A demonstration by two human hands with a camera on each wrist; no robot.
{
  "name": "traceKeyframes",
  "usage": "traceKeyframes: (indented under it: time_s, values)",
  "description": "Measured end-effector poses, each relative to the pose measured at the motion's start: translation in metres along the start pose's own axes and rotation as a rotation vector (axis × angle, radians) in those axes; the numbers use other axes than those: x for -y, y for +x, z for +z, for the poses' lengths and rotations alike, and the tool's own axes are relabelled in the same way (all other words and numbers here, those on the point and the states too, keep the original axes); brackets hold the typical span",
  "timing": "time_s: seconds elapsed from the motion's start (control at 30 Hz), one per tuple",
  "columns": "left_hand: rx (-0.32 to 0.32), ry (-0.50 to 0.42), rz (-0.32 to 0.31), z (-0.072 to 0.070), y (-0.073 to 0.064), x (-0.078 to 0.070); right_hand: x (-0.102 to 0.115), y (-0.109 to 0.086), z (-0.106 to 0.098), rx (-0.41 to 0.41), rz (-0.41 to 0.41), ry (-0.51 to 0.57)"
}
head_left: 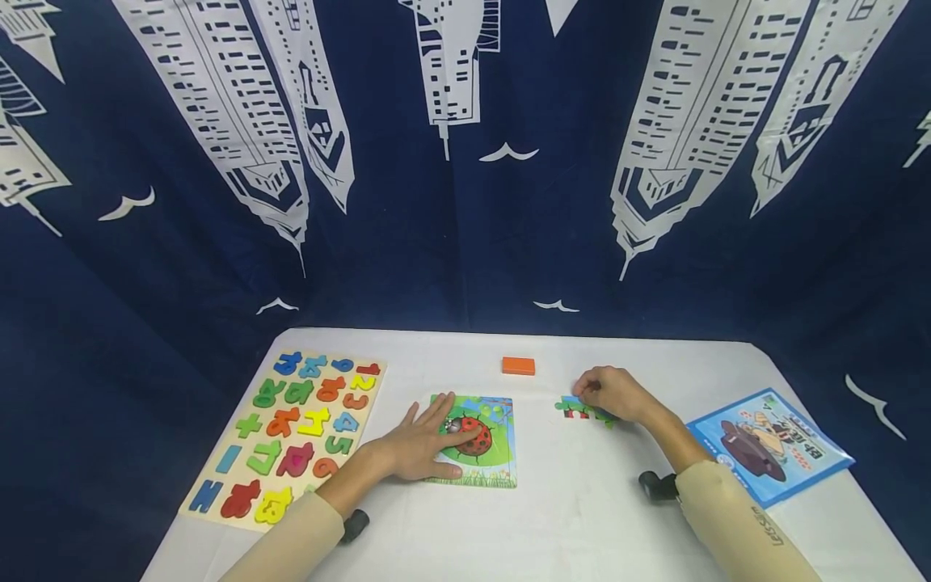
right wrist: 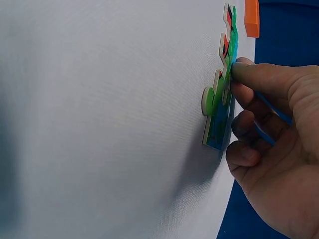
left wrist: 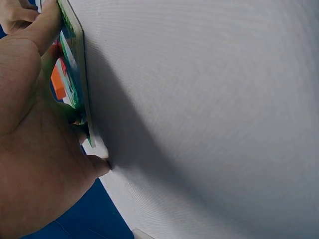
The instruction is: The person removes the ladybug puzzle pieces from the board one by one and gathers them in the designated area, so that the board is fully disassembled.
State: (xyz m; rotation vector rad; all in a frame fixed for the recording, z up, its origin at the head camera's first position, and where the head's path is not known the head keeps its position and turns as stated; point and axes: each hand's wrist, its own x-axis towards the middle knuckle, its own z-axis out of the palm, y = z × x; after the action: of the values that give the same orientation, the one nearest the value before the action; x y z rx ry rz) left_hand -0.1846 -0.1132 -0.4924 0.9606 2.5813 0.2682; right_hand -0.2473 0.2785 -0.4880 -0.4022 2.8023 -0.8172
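Observation:
The ladybug puzzle board [head_left: 502, 465], a square picture with a red ladybug on green, lies on the table's middle. My left hand [head_left: 418, 449] rests over its left part with fingers spread; in the left wrist view that hand [left wrist: 30, 134] covers much of the board [left wrist: 79, 64]. To the right of the board, my right hand [head_left: 613, 393] pinches a jigsaw piece [head_left: 576, 404] in green, blue and red. The right wrist view shows joined pieces [right wrist: 214, 124] with knobbed edges, thumb and forefinger of the right hand [right wrist: 274, 129] at their upper side and the other fingers curled.
At the left lies a wooden board [head_left: 240, 428] of colourful numbers and signs. An orange block [head_left: 519, 366] sits behind the puzzle. At the right, a blue-edged picture packet [head_left: 771, 444] lies partly under the right forearm. A dark blue curtain [head_left: 465, 242] hangs behind the white table [head_left: 553, 525].

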Motion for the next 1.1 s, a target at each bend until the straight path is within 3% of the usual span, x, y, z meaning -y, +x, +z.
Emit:
traceKeyframes:
  time_s: [0.57,0.73,0.9,1.0,1.1]
  values:
    - [-0.016,0.0,0.002,-0.001,-0.001,0.0,0.002,-0.003,0.002,-0.004,0.004,0.014]
    - [-0.04,-0.05,0.008,-0.002,-0.002,0.002,0.005,-0.006,0.005,-0.06,-0.015,0.021]
    - [-0.122,-0.013,0.0,-0.002,0.001,0.004,0.024,-0.011,0.016,-0.124,-0.056,0.047]
    - [-0.201,0.018,-0.042,-0.001,0.005,0.004,0.043,-0.013,0.027,-0.132,-0.104,0.081]
    - [-0.238,0.038,-0.09,-0.002,0.008,0.002,0.063,-0.014,0.04,-0.123,-0.179,0.118]
